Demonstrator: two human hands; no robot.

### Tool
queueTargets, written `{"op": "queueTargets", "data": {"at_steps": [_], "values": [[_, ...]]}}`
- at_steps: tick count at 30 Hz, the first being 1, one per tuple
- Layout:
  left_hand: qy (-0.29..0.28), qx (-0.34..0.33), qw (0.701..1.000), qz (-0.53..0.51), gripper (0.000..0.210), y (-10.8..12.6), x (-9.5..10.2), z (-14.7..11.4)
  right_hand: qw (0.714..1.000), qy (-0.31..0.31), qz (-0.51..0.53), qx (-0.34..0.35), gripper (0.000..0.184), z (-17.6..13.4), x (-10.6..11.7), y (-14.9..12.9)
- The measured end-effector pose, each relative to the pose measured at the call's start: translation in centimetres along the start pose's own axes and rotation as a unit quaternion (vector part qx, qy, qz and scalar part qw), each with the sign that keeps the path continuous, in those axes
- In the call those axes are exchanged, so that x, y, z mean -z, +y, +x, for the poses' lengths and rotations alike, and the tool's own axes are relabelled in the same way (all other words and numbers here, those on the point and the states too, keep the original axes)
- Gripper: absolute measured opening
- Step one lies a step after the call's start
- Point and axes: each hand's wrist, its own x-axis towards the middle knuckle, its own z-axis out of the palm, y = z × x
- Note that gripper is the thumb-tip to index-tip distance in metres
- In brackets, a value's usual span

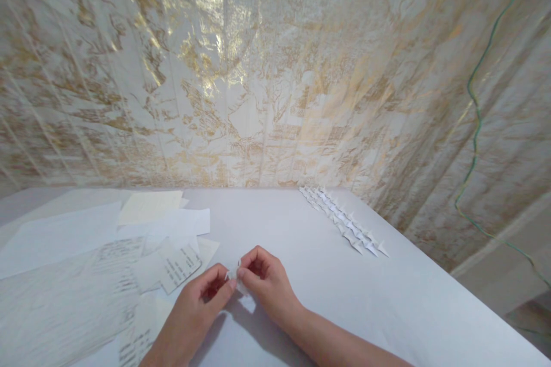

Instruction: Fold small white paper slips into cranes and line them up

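Note:
A small folded piece of white paper (233, 274) is held just above the white table, between my two hands. My left hand (202, 304) pinches its left side with thumb and forefinger. On the other side, my right hand (269, 287) grips it between thumb and fingertips. Part of the paper is hidden by the fingers, so its full shape cannot be made out. At the far right of the table stand rows of small pointed folded paper figures (344, 223), several in each row.
Loose sheets cover the left of the table (267, 218): a written page (64, 298), a cream sheet (150, 207), white sheets (64, 235) and a small written-on piece (179, 266). Behind rises a gold-patterned wall covering (258, 97). A green cord (476, 137) hangs at right.

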Motion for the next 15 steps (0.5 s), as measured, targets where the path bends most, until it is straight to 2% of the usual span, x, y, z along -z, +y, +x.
{"op": "queueTargets", "data": {"at_steps": [7, 15], "values": [[0.027, -0.007, 0.999, -0.019, 0.041, -0.4, -0.2, 0.2, 0.999, 0.010, 0.045, 0.019, 0.022, 0.0, -0.2, -0.5], [0.067, -0.005, 0.997, -0.030, 0.032, 0.2, -0.1, 0.1, 0.999, 0.003, -0.043, -0.025, 0.023, -0.3, 0.1, -1.1]]}}
